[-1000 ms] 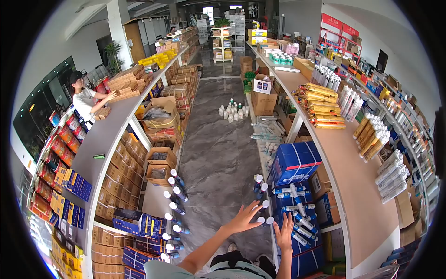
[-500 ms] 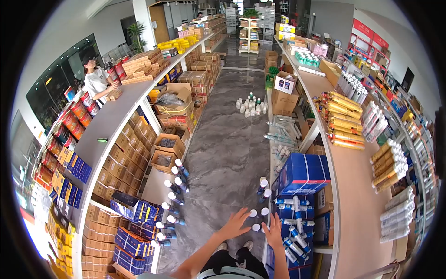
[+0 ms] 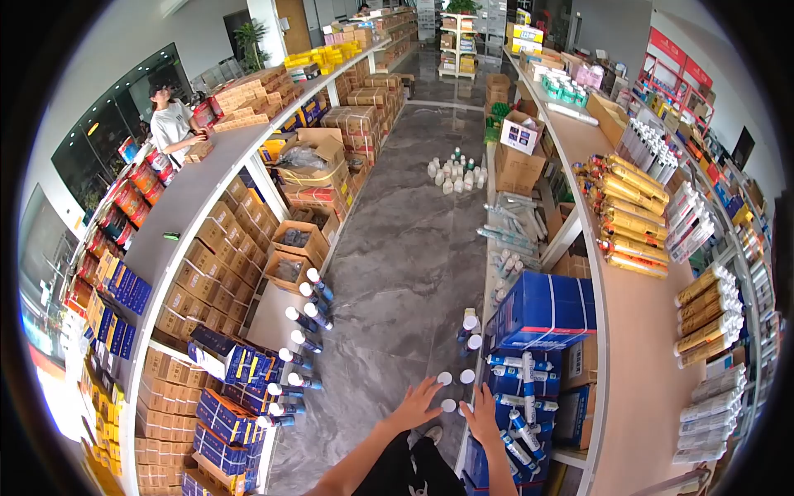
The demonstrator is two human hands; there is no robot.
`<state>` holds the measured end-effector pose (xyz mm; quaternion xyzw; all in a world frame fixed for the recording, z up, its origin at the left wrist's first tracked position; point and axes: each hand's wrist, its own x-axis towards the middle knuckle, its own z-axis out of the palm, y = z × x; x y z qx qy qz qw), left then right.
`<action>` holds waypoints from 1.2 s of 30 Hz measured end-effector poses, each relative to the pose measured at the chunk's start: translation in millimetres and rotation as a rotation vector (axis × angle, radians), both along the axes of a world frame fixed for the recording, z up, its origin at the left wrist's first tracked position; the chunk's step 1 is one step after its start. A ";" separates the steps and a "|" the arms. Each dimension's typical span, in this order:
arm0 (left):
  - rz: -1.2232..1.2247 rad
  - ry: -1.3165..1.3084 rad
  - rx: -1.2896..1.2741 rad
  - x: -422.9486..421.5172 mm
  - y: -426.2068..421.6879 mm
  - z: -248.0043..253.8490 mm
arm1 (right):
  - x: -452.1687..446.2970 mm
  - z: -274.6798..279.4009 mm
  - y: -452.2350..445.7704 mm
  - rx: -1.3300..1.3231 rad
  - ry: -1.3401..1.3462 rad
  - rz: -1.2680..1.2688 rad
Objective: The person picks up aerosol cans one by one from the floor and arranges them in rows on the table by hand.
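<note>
Several white-capped bottles stand in a small cluster low in the view, among them a near bottle (image 3: 448, 406) and a far bottle (image 3: 445, 378). My left hand (image 3: 413, 407) is at the cluster's left side, fingers spread, with its fingertips beside the white caps. At the right side, my right hand (image 3: 480, 416) has its fingers apart, close to another white cap (image 3: 468, 376). Whether any fingertip touches a cap I cannot tell. The bottles' bodies are mostly hidden under their caps and behind my hands.
More white-capped bottles (image 3: 303, 341) line the left shelf edge. Blue and white cartridges (image 3: 529, 380) lie beside a strapped blue box (image 3: 546, 310) at right. Long counters (image 3: 637, 331) flank the grey floor (image 3: 389, 273). A person (image 3: 174, 128) stands behind the left counter.
My hands have come closer together, lower around the bottle cluster, and my right hand's fingers are nearer the caps. The camera view has shifted slightly.
</note>
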<state>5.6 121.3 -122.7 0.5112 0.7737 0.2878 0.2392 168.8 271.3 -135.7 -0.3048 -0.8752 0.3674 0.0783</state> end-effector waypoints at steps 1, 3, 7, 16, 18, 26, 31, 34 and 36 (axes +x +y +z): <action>-0.008 -0.014 -0.013 -2.3 0.2 -12.6 | 3.4 -5.8 -2.6 -0.033 -0.031 -0.020; 0.012 -0.048 0.078 -5.2 3.4 -32.4 | 10.2 -19.2 -7.1 -0.040 -0.051 -0.029; -0.047 0.077 -0.099 -14.3 9.0 -48.4 | 2.8 -53.0 -11.7 -0.083 -0.096 -0.050; -0.022 -0.037 -0.056 -37.8 40.0 -134.4 | -26.1 -137.4 -7.0 -0.137 -0.122 -0.054; -0.032 -0.029 -0.069 -41.2 46.2 -156.5 | -34.8 -160.0 -3.3 -0.123 -0.107 -0.066; -0.089 -0.037 -0.133 -37.3 62.2 -265.1 | -36.6 -268.9 -0.7 -0.211 -0.177 -0.142; -0.100 -0.078 -0.125 -30.5 66.7 -319.3 | -41.5 -345.9 -1.5 -0.267 -0.164 -0.237; 0.017 -0.120 -0.107 -28.1 71.6 -360.8 | -52.5 -371.2 2.0 -0.426 -0.160 -0.315; 0.082 -0.190 -0.110 -28.7 72.8 -391.7 | -53.6 -392.9 -1.9 -0.478 -0.154 -0.384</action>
